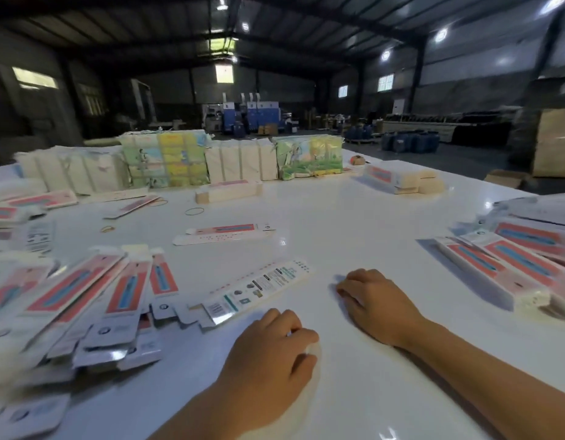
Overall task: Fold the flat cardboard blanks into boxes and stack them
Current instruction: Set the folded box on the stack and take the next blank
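Two hands rest on the white surface (338,217) and neither grip has anything in it: the left hand (268,354) lies knuckles up with its fingers loosely curled, the right hand (374,301) sits the same way just beyond it. Nearest to them is a flat blank (259,289), printed side up, lying at a slant just ahead of the left hand and apart from it. To the left sprawls a loose pile of blanks (84,300), pink and red faces showing, overlapping like spilled cards. On the right lie folded boxes (503,268), long and narrow, side by side. One more blank (225,235) sits alone in the middle (rubber bands (194,211) lie scattered further back).

My read on handling: thin card like this should be light and springy, glossy enough to slide on this surface, and easy to crease in the wrong place. Best taken by the long edges near the middle, thumbs on the score lines, leaving the small end flaps alone until the tube is squared.
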